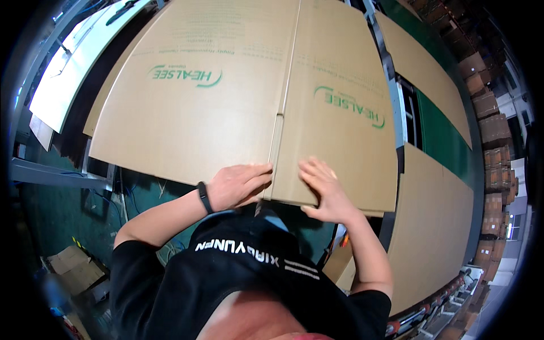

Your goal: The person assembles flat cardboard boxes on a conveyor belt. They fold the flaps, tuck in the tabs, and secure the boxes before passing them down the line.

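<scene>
A large flat sheet of brown cardboard [187,122], printed in green, lies in front of me with its near edge toward my body. A lengthwise seam [277,136] parts its wide left panel from a narrower right panel [345,164]. My left hand [241,184], with a black band on the wrist, rests at the near edge, its outstretched fingertips just left of the seam. On the right panel lies my right hand [327,192], fingers stretched forward and thumb apart beside the near edge. What is under either palm is hidden.
More cardboard sheets [433,226] lie to the right, beyond a metal rail [399,113] and beside a green strip [445,136]. Stacked cardboard [493,164] lines the far right. A white panel [73,68] stands left; folded cardboard [76,269] lies on the green floor [62,209].
</scene>
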`<action>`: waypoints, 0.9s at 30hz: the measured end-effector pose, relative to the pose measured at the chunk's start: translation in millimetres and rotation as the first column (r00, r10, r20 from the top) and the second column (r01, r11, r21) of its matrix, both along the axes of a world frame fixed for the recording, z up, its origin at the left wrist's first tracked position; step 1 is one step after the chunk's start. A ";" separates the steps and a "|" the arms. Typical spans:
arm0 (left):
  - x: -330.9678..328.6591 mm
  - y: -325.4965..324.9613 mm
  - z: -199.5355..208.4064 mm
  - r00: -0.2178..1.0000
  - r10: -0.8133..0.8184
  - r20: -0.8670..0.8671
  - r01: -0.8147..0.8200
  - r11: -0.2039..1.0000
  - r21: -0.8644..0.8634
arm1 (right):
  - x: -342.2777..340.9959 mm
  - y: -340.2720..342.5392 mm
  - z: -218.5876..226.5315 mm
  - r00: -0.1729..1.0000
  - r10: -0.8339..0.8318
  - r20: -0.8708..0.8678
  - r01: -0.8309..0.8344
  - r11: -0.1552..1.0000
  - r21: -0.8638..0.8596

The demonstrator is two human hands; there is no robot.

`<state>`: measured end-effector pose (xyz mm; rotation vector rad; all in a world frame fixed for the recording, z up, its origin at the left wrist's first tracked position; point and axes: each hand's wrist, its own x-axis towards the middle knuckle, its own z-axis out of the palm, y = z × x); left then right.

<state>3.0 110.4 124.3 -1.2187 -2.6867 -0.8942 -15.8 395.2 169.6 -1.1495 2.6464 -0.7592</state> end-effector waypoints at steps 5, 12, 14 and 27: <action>-19.1 -67.7 16.6 0.988 -0.156 -0.019 0.135 0.906 -0.402 | -112.0 166.0 -64.1 0.474 -0.797 -0.373 0.870 0.488 0.063; -47.4 -110.3 8.2 0.973 -0.194 0.126 0.227 0.905 -0.359 | -243.4 255.2 -79.8 0.088 -0.625 0.776 0.996 0.035 -0.084; -54.5 -111.1 -4.0 0.973 -0.208 0.096 0.229 0.913 -0.337 | -252.0 259.9 -82.0 0.014 -0.491 0.871 1.000 -0.015 -0.025; -74.4 -121.9 -37.5 0.866 -0.499 0.030 0.474 0.802 -0.364 | -243.4 202.8 -37.8 -0.191 -0.728 0.659 0.981 -0.164 0.103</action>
